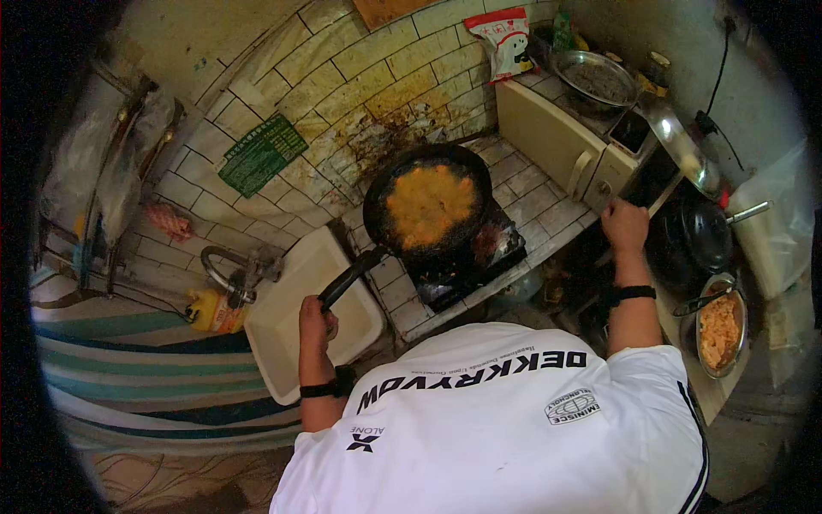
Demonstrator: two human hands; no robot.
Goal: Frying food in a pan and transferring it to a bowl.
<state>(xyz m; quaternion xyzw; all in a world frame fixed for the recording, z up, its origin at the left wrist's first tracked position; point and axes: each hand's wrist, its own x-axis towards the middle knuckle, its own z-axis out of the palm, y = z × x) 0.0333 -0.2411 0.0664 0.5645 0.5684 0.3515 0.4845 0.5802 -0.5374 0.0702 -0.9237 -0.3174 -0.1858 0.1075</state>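
Observation:
A black wok (478,173) sits on a gas stove (443,286), full of orange-brown food pieces in bubbling liquid (430,204). My left hand (316,318) is wrapped around the wok's black handle (350,279), above the white basin (266,321). On the other side, my right hand (626,225) has its fingers curled, close to the front corner of a cream microwave (552,135). No held object shows in it, though its palm side is hidden. Below and right of that hand, a metal bowl (700,344) holds orange-coated food, with a black-handled utensil (703,301) across its rim.
A curved faucet (225,257) and a yellow bottle (215,310) stand at the basin's left. The microwave carries a steel bowl (594,77) and a red-and-white snack bag (504,45). A black lidded pot (693,238) is at right. Grimy tiles (359,70) line the wall.

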